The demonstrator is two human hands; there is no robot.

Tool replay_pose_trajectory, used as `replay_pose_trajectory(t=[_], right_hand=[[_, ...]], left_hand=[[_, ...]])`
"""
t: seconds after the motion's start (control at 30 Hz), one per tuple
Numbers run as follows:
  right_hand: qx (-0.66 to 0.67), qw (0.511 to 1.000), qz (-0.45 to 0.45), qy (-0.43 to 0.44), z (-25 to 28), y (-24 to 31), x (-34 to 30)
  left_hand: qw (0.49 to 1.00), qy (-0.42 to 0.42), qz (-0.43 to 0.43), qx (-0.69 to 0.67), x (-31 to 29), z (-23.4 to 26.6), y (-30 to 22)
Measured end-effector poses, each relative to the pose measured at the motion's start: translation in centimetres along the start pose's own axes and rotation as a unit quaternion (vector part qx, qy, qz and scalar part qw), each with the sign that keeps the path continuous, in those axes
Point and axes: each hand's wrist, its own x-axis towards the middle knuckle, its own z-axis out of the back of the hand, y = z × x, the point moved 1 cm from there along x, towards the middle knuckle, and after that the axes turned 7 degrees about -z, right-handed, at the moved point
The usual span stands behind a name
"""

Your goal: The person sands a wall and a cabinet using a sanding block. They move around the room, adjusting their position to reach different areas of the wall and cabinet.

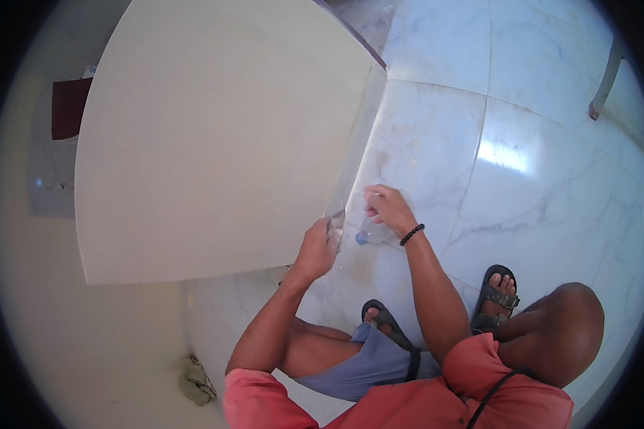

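At the lower right corner of a large cream panel (215,143), my left hand (316,250) is closed around a small thin item, part dark and part clear, that I cannot make out. Whitish residue marks its fingers. My right hand (388,207), wearing a dark bead bracelet, is just to the right, over the tiles, with its fingers curled in. What they pinch, if anything, is hidden. Under that hand a clear plastic bottle (376,230) with a blue cap is tilted, cap toward the left hand. Whether the hand grips the bottle cannot be seen.
White marbled tiles (537,193) cover the floor, with brownish smears beside the panel's edge. My sandalled feet (495,297) are close below the hands. A crumpled olive cloth (196,380) lies at the lower left. A curved leg of furniture (605,82) stands at the upper right.
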Motion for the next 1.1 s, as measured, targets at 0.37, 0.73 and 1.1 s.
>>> replay_pose_trajectory(t=[0.37, 0.73, 1.1], right_hand=[[0.217, 0.955, 0.132, -0.154, 8.5, 2.8, -2.3], [0.298, 0.921, 0.152, -0.202, 12.0, 1.6, -3.2], [0.380, 0.890, 0.187, -0.170, 12.5, 2.9, -4.7]], left_hand=[[0.728, -0.085, -0.250, 0.632, 10.7, 5.0, 1.0], [0.725, 0.038, -0.205, 0.656, 5.5, 2.4, 8.8], [0.758, -0.041, -0.198, 0.620, 9.6, 0.3, 7.5]])
